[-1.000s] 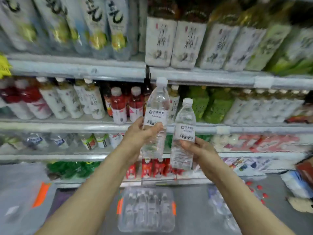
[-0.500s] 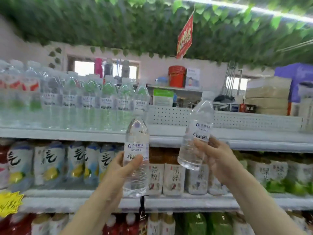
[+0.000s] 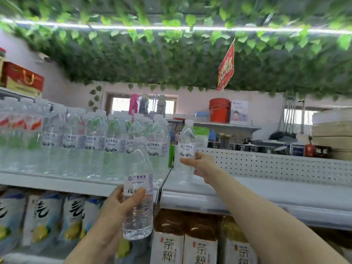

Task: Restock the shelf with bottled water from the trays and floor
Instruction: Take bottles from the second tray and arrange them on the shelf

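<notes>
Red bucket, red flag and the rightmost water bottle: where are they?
Red bucket (image 3: 219,111), head view, on its front wall.
Red flag (image 3: 226,68), head view, on its middle.
Rightmost water bottle (image 3: 187,148), head view, on its label.

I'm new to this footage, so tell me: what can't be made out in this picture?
Head view:
Trays and floor: cut off below the bottom edge.
Water bottle in right hand: clear base blurs into the top shelf; contact unclear.
Shelved bottles' labels: print too small, blurred.
</notes>
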Demonstrator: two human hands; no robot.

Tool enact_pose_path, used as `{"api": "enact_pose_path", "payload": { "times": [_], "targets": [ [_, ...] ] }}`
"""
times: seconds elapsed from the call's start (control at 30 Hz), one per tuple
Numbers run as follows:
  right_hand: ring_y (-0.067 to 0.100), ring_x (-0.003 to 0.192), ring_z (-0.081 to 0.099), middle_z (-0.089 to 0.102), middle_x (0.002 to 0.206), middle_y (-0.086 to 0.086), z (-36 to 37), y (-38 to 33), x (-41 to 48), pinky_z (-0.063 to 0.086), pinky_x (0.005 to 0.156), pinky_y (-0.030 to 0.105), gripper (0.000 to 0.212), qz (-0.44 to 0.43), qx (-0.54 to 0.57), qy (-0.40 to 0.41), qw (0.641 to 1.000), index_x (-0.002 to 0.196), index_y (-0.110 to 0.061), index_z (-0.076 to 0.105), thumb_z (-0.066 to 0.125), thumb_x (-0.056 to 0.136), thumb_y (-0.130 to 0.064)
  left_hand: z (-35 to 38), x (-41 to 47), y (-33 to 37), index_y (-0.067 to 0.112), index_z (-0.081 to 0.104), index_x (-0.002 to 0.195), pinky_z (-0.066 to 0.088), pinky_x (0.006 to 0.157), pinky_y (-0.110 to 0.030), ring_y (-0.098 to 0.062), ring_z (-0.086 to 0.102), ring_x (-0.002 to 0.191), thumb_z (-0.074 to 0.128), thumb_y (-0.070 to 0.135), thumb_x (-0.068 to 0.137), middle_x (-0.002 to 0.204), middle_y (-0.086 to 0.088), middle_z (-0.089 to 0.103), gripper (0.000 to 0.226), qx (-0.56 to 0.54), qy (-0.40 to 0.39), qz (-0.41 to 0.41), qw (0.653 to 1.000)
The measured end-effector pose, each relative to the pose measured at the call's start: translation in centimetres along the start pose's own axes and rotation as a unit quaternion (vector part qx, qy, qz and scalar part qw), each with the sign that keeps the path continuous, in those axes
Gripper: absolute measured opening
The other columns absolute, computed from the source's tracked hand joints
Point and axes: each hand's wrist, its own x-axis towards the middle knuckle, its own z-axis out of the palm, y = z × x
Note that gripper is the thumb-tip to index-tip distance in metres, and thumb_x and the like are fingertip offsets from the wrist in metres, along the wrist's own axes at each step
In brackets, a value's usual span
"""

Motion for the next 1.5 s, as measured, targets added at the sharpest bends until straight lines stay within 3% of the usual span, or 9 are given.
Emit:
{"api": "enact_pose_path", "payload": {
  "times": [0.1, 0.3, 0.47, 0.57, 0.7, 0.97, 1.1, 1.3, 1.5],
  "targets": [
    [0.022, 0.109, 0.067, 0.069, 0.127, 0.005, 0.3, 0.5, 2.9, 0.051, 0.086, 0.031, 0.074, 0.002, -0.024, -0.024, 0.999, 0.132, -0.013, 0.062, 0.095, 0.068, -0.027, 1.0, 0.1, 0.2, 0.023, 0.055, 0.087, 0.051, 0.080, -0.043, -0.023, 0.067, 0.084, 0.092, 0.042, 0.047, 0.065, 0.009, 0.074, 0.058, -0.006, 0.014, 0.034, 0.999],
    [0.020, 0.101, 0.070, 0.072, 0.116, 0.001, 0.6, 1.0, 6.0, 0.055, 0.090, 0.034, 0.071, 0.017, -0.078, -0.034, 0.996, 0.128, -0.017, 0.065, 0.096, 0.066, -0.033, 1.5, 0.4, 0.3, 0.028, 0.056, 0.089, 0.048, 0.080, -0.035, -0.016, 0.069, 0.088, 0.094, 0.060, 0.002, 0.076, 0.013, 0.076, 0.099, 0.015, 0.030, 0.054, 0.998],
    [0.020, 0.105, 0.068, 0.071, 0.120, 0.001, 0.9, 0.9, 6.3, 0.055, 0.096, 0.036, 0.071, 0.022, -0.098, -0.031, 0.994, 0.129, -0.015, 0.065, 0.095, 0.067, -0.033, 1.0, -0.2, 0.6, 0.028, 0.056, 0.090, 0.044, 0.077, -0.029, -0.015, 0.065, 0.084, 0.089, 0.029, 0.066, 0.072, 0.010, 0.075, 0.040, -0.003, 0.032, 0.070, 0.997],
    [0.021, 0.105, 0.066, 0.071, 0.119, 0.003, 1.0, 0.6, 5.3, 0.053, 0.103, 0.040, 0.047, 0.015, -0.138, -0.022, 0.990, 0.116, -0.016, 0.069, 0.090, 0.076, -0.029, 0.7, -0.9, 1.1, 0.023, 0.063, 0.101, 0.044, 0.078, -0.031, -0.014, 0.073, 0.086, 0.093, 0.040, 0.057, 0.085, 0.006, 0.078, 0.056, 0.012, 0.008, 0.062, 0.998],
    [0.029, 0.122, 0.059, 0.061, 0.139, 0.008, 1.5, 0.0, 2.1, 0.047, 0.107, 0.040, 0.071, -0.007, -0.214, 0.036, 0.976, 0.142, -0.008, 0.056, 0.083, 0.083, -0.038, 0.4, -2.6, 2.4, 0.027, 0.049, 0.085, 0.034, 0.065, -0.023, 0.012, 0.059, 0.048, 0.071, 0.010, 0.084, 0.051, 0.022, 0.065, 0.028, 0.011, 0.000, 0.041, 0.999],
    [0.018, 0.114, 0.067, 0.071, 0.123, 0.004, 4.8, -2.2, -13.8, 0.056, 0.099, 0.037, 0.045, -0.017, 0.016, -0.068, 0.997, 0.128, -0.015, 0.066, 0.077, 0.089, -0.035, 0.2, -4.0, 4.0, 0.026, 0.057, 0.101, 0.045, 0.071, -0.027, 0.001, 0.070, 0.070, 0.079, 0.019, 0.079, 0.072, 0.017, 0.074, 0.032, 0.052, -0.058, -0.009, 0.997],
    [0.023, 0.116, 0.069, 0.073, 0.123, 0.006, 5.6, -2.1, -21.0, 0.054, 0.103, 0.044, 0.041, 0.014, 0.110, -0.162, 0.981, 0.131, -0.016, 0.063, 0.069, 0.093, -0.030, 1.6, -4.2, 4.8, 0.014, 0.044, 0.141, 0.056, 0.088, -0.059, -0.041, 0.070, 0.102, 0.095, 0.023, 0.062, 0.124, -0.020, 0.067, 0.095, -0.018, -0.089, -0.062, 0.994],
    [0.016, 0.090, 0.076, 0.078, 0.102, 0.001, 4.9, -1.6, -26.2, 0.058, 0.070, 0.024, 0.046, -0.020, 0.068, -0.058, 0.996, 0.126, -0.025, 0.063, 0.081, 0.083, -0.022, 5.3, -5.2, 3.6, 0.019, 0.058, 0.110, 0.051, 0.094, -0.065, -0.044, 0.070, 0.100, 0.087, 0.026, 0.064, 0.112, -0.018, 0.073, 0.055, -0.011, -0.153, -0.082, 0.985],
    [0.026, 0.098, 0.075, 0.078, 0.107, 0.006, 1.5, -1.5, -26.8, 0.061, 0.088, 0.041, 0.048, -0.017, 0.060, 0.018, 0.998, 0.122, -0.023, 0.065, 0.084, 0.078, -0.024, 8.9, -4.4, 2.3, 0.003, 0.062, 0.118, 0.059, 0.079, -0.054, -0.042, 0.072, 0.090, 0.082, 0.024, 0.076, 0.105, -0.021, 0.073, 0.051, -0.002, -0.217, -0.106, 0.971]
  ]
}}
